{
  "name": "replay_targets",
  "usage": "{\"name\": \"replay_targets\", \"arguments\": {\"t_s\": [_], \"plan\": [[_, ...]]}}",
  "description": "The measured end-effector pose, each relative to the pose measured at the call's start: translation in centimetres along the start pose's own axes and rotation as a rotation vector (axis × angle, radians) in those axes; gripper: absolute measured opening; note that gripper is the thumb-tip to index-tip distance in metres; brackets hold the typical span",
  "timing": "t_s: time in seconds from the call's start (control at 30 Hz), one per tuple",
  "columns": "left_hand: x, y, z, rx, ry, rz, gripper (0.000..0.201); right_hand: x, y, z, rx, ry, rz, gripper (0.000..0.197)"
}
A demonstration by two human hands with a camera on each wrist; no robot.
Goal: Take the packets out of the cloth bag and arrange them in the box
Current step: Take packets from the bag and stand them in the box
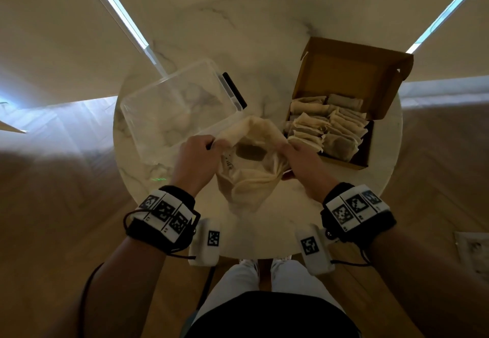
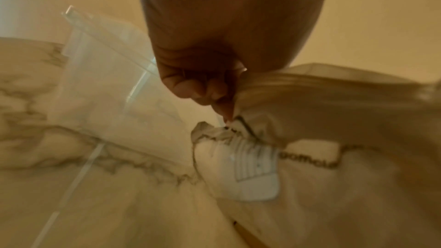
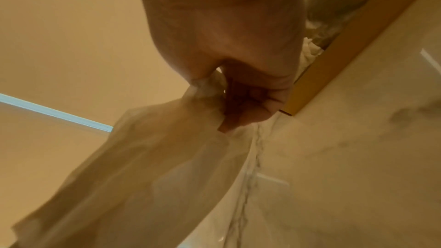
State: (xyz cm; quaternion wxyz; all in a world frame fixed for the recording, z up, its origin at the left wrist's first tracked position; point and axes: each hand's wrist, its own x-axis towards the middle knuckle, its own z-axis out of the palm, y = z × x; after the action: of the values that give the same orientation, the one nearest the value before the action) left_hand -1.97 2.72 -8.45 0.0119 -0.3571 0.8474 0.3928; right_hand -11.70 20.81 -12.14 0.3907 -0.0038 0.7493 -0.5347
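Observation:
A cream cloth bag (image 1: 248, 179) stands on the round marble table (image 1: 264, 46) with its mouth spread wide. My left hand (image 1: 197, 149) grips the left rim, and my right hand (image 1: 299, 155) grips the right rim. One dark packet (image 1: 250, 152) lies at the bottom inside. To the right, the brown cardboard box (image 1: 344, 73) holds several packets (image 1: 328, 126) in rows, its lid standing open. In the left wrist view my curled fingers (image 2: 203, 86) pinch the cloth bag (image 2: 322, 120). The right wrist view shows my fingers (image 3: 250, 105) bunching the cloth bag (image 3: 155, 157) beside the box wall (image 3: 346, 44).
A clear plastic tub (image 1: 174, 107) with a black latch sits at the table's left, close behind my left hand. The table edge runs just under my wrists, with wooden floor around it. A sheet of paper (image 1: 473, 250) lies on the floor at right.

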Motion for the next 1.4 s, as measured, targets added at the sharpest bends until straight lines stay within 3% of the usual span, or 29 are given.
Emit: {"name": "replay_targets", "arguments": {"t_s": [0.07, 0.13, 0.23, 0.27, 0.33, 0.37, 0.43, 0.53, 0.63, 0.8, 0.93, 1.1, 1.27, 1.4], "plan": [[-0.5, 0.0, 0.2, 0.007, 0.013, 0.036, 0.032, -0.6, 0.0, -0.1, 0.003, 0.011, -0.049, 0.031], [-1.1, -0.5, 0.3, 0.039, 0.123, 0.104, 0.022, -1.0, 0.1, -0.2, 0.015, 0.014, -0.078, 0.035], [-2.4, 0.0, 0.1, 0.239, 0.383, 0.471, 0.017, -1.4, 0.3, -0.1, 0.029, 0.046, -0.092, 0.034], [-2.7, 0.8, 0.3, 0.273, 0.343, 0.605, 0.012, -1.4, 0.5, 0.0, 0.013, 0.056, -0.097, 0.033], [-3.0, 2.2, 0.9, 0.384, 0.016, 0.703, 0.016, -1.4, 0.8, 0.4, -0.039, 0.052, -0.11, 0.03], [-2.9, 2.7, 1.4, 0.496, -0.157, 0.654, 0.02, -1.5, 0.9, 0.6, -0.055, 0.046, -0.121, 0.03], [-1.9, 3.0, 2.4, 0.725, -0.353, 0.544, 0.026, -1.6, 1.2, 1.0, -0.077, 0.032, -0.137, 0.034], [-0.9, 2.9, 2.8, 0.844, -0.484, 0.488, 0.035, -1.9, 1.5, 1.2, -0.11, 0.015, -0.167, 0.04], [-0.9, 3.0, 3.1, 0.878, -0.495, 0.517, 0.04, -2.1, 1.6, 1.2, -0.126, 0.012, -0.189, 0.043], [-1.1, 2.7, 3.2, 0.735, -0.497, 0.536, 0.033, -2.0, 2.0, 0.8, -0.177, 0.037, -0.187, 0.047], [-2.1, 3.4, 1.1, 0.296, -0.38, 0.453, 0.018, -1.7, 2.8, 0.4, -0.257, 0.119, -0.165, 0.047], [-2.2, 6.5, 0.0, 0.021, -0.284, 0.444, 0.004, -1.5, 3.9, 0.3, -0.306, 0.078, -0.095, 0.035], [0.3, 10.3, 3.2, -0.231, -0.394, 0.482, 0.009, -1.9, 4.3, 0.3, -0.286, 0.047, -0.081, 0.04], [2.5, 13.0, 7.5, -0.081, -0.542, 0.596, 0.021, -2.5, 4.7, -0.5, -0.261, 0.02, -0.126, 0.042]]}}
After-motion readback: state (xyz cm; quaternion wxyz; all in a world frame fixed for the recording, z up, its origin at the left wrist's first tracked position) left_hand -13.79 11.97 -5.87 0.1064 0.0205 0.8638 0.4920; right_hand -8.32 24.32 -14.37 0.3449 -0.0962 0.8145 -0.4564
